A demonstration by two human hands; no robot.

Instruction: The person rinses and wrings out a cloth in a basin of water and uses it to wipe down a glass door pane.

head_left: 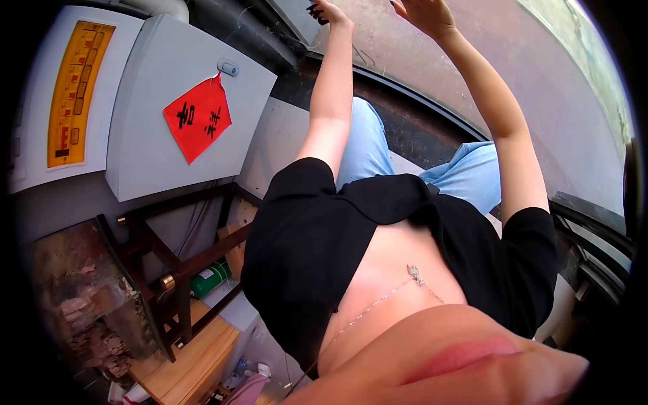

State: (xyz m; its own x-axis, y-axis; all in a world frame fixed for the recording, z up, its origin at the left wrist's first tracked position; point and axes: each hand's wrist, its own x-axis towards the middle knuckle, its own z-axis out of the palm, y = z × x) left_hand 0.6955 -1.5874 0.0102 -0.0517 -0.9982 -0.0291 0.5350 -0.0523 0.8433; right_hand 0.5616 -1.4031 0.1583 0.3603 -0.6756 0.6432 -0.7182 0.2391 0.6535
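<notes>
Spanning the upper right, the big window pane (574,155) lies behind blue jeans (466,175) and both hands. The right hand (428,15) is cut off; I cannot tell its grip. The left hand (333,13) curls beside a small dark thing (316,13), its hold unclear.
</notes>
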